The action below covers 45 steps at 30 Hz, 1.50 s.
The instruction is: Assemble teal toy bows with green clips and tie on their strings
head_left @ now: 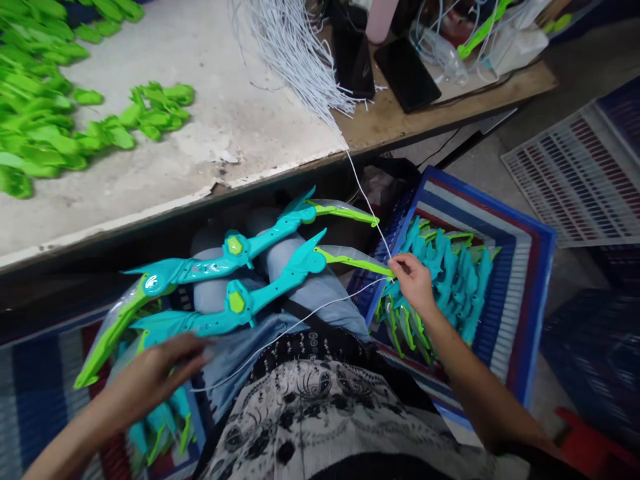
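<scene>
Two teal-and-green plastic toy bows lie across my lap, the far bow (205,269) and the near bow (280,290). My right hand (414,283) pinches a white string (320,308) at the green right tip of the near bow; its fingertips partly hide the tip. From there the string runs slackly left over my lap. My left hand (167,367), a little blurred, is over the near bow's left end with fingers stretched out and thumb apart. Nothing shows in its grip, and whether it touches the bow I cannot tell.
Green plastic parts (45,107) are heaped on the worktable (240,127). A bundle of white strings (295,53) hangs to its edge beside two phones (407,72). Right of my lap, a blue basket (543,287) holds several bows; more bows (165,420) sit in another at lower left.
</scene>
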{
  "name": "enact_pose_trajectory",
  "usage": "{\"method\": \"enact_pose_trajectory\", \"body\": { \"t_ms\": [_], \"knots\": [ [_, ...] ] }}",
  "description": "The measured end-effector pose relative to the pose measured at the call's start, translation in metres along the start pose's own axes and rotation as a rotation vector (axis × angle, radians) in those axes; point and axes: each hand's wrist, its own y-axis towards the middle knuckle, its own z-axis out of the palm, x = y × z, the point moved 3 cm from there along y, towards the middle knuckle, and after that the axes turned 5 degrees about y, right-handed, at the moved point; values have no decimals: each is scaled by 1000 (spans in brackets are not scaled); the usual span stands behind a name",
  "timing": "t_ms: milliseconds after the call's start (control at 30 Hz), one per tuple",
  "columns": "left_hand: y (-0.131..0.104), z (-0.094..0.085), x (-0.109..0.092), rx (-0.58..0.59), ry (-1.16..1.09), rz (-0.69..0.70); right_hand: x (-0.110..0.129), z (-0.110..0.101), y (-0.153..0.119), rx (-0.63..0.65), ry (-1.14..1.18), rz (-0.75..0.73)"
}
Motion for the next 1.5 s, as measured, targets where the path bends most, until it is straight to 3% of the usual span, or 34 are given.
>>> {"method": "enact_pose_trajectory", "body": {
  "t_ms": [100, 167, 267, 367, 433, 500, 633, 767, 900, 1000, 1167, 1333, 1500],
  "knots": [
    [78, -5, -46, -130, 185, 102, 11, -2, 18, -53, 139, 54],
    [108, 9, -63, -106, 368, 153, 18, 0, 30, -40, 328, 127],
    [113, 39, -64, 53, 540, 165, 26, 4, 47, 18, 568, 205],
    [93, 57, -59, 226, 487, 189, 26, 9, 64, -18, 536, 159],
    [89, 56, -60, 304, 345, 188, 25, 12, 74, -92, 436, 68],
    [102, 50, -67, 277, 155, 178, 23, 17, 82, -149, 359, -12],
    [166, 44, -92, 127, -252, 131, 26, 24, 88, -172, 226, -100],
    [233, 73, -128, 227, -748, -68, 26, 25, 89, -149, 19, -167],
    [271, 107, -163, 364, -1126, -242, 17, 28, 90, -128, -107, -255],
    [286, 122, -177, 443, -1236, -296, 16, 31, 89, -110, -202, -370],
    [298, 132, -186, 508, -1318, -260, 22, 33, 84, -97, -285, -501],
    [303, 141, -192, 601, -1354, -212, 15, 35, 82, -108, -217, -438],
    [307, 148, -191, 558, -1227, -161, 4, 39, 81, 46, -126, -360]
  ]
}}
